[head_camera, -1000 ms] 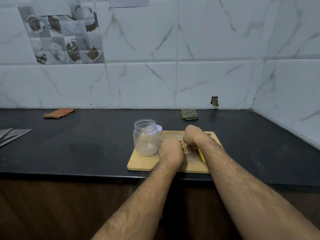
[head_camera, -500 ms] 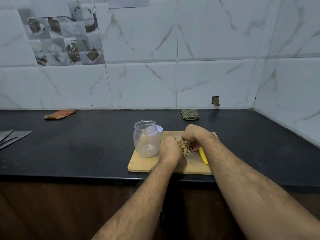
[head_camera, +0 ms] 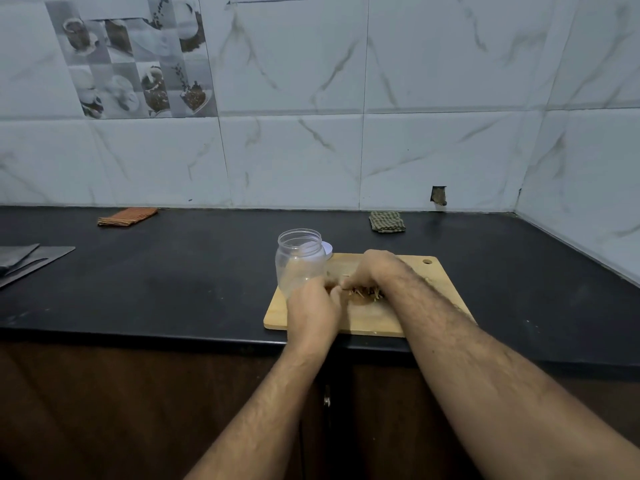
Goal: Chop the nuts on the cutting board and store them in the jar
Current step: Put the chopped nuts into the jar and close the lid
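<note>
Just to the left of the left hand [head_camera: 313, 306], and a little beyond it, the clear, round-shouldered plastic jar [head_camera: 300, 261] stands upright on the pale wooden cutting board [head_camera: 377, 322], mouth open. I can see nothing inside it, so the storing has not begun. Its white round lid [head_camera: 327, 250] peeks out behind it, off the board's far edge.

The left hand rests low on the board with its fingers curled inward toward the pile, cupped like a wall against it; whether it actually pinches any pieces I cannot tell from here. Directly between the two hands, touching both, lies the small heap of chopped brown nuts [head_camera: 366, 292], already in slivers and crumbs, which tells me the cutting looks finished or close to it.

The right hand [head_camera: 375, 270] arches over the heap from the far side, fingers bent down and raking the bits toward the left hand. No knife shows; the right forearm may be hiding it.

My guess is that they are gathering the pieces. Scooping them up, tipping them into the jar beside the left hand, and fitting the lid are all left to do.
</note>
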`<action>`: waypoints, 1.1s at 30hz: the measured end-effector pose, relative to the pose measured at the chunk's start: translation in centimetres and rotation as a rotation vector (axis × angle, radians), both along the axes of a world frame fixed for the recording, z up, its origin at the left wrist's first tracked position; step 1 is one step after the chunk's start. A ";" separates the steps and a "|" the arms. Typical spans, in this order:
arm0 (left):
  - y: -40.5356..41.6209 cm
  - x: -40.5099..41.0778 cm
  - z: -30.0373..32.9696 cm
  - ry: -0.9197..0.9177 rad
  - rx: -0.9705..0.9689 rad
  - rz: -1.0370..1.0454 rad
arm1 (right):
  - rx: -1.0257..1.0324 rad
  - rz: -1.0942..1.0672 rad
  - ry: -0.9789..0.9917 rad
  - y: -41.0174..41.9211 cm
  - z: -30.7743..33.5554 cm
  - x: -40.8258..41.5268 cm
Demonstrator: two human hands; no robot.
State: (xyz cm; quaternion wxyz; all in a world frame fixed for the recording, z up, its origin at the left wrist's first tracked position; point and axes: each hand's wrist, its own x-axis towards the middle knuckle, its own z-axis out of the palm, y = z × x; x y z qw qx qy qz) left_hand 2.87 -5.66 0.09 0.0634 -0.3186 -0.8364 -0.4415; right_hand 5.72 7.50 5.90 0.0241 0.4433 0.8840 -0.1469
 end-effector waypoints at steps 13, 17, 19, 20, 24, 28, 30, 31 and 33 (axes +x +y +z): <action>-2.5 -2.9 -0.7 -0.047 0.337 0.244 | 0.129 0.059 0.076 0.4 -0.9 -0.9; -2.0 -3.7 -0.4 -0.114 0.223 0.141 | 0.045 0.060 0.117 1.3 -0.9 -1.0; -1.6 -3.7 -0.3 -0.122 0.178 0.111 | -0.092 0.035 0.164 2.0 -0.7 -0.6; -1.4 -3.8 -0.3 -0.130 0.175 0.104 | -0.166 0.031 0.186 2.4 -0.4 -0.4; -0.4 -3.9 0.0 -0.131 0.187 0.087 | -0.326 0.072 0.367 3.2 0.9 1.1; 0.6 -3.6 0.3 -0.123 0.184 0.028 | -0.403 0.068 0.487 3.7 1.9 2.2; 0.8 -3.5 0.2 -0.123 0.182 0.016 | -0.443 0.073 0.551 3.9 3.2 2.3; 0.8 -3.5 0.2 -0.122 0.185 0.017 | -0.462 0.084 0.584 4.0 4.0 2.2; 0.8 -3.6 0.0 -0.126 0.194 0.018 | -0.482 0.117 0.635 3.7 6.0 1.8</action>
